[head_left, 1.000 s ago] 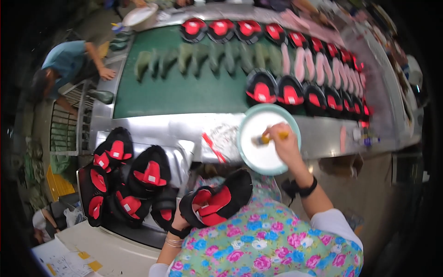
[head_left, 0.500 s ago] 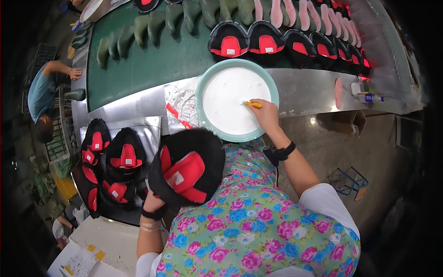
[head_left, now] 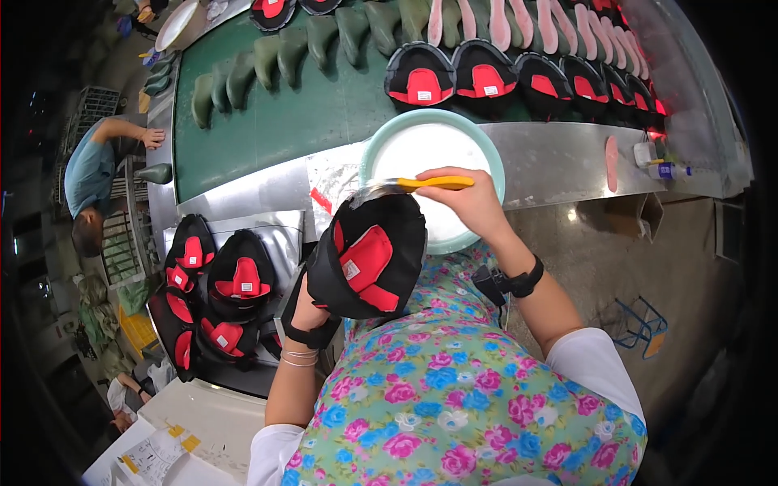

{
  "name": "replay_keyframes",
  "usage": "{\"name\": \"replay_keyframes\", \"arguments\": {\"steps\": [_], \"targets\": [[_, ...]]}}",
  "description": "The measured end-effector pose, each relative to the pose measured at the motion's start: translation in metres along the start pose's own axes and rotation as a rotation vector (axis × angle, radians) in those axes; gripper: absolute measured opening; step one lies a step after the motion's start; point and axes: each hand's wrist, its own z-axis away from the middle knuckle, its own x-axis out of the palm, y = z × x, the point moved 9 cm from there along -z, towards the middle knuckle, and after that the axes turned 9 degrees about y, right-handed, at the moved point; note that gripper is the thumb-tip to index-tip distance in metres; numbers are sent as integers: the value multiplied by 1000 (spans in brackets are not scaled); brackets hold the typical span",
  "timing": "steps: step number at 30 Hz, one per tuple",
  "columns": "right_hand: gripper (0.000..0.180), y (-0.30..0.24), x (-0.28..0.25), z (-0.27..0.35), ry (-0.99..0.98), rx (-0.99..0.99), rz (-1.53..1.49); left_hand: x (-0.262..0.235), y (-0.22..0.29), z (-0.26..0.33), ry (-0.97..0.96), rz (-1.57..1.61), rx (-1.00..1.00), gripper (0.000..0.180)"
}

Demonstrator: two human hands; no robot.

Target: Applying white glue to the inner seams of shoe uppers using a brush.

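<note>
Clock directions read from the held piece; twelve is away from me.

Left grip (head_left: pixel 306 312), seven to eight o'clock: closed on the outer wall of one black, cup-shaped shoe upper with red fabric lining (head_left: pixel 374 251); some fingers hidden underneath.

Handling: I judge the upper light, soft and pliable, hardly fragile, probably liable to fold if squeezed; best held low on the side wall, the rim left free.

Appearance: matt black shell, tilted, opening toward me; bright red lining and a red flap; small white label (head_left: pixel 352 269) on the red. Position: in front of my apron (head_left: pixel 442 381), mid-view, clear of the counter.

Right grip (head_left: pixel 472 198), two o'clock: pinched on one flat brush with yellow handle and metal ferrule (head_left: pixel 412 185). Bristles at the upper's twelve o'clock rim; whether touching, I cannot tell.

One o'clock: round pale-green basin (head_left: pixel 432 116) of white liquid, partly behind the brush.

Eight to nine: cluster of black-and-red uppers (head_left: pixel 243 279).

Farther, on the green-topped, steel-edged counter (head_left: pixel 551 154): dark-green foot-shaped lasts (head_left: pixel 322 40), eleven; row of black uppers with red linings (head_left: pixel 543 85), one to two; flat pink insoles (head_left: pixel 545 28), one.
</note>
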Motion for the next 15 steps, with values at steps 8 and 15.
{"name": "replay_keyframes", "arguments": {"steps": [8, 15], "targets": [[32, 11, 15, 4, 68, 51, 339, -43, -1, -4, 266, -28, 121, 47], [23, -58, 60, 26, -160, 108, 318, -84, -8, -11, 287, -304, 459, 45]]}}
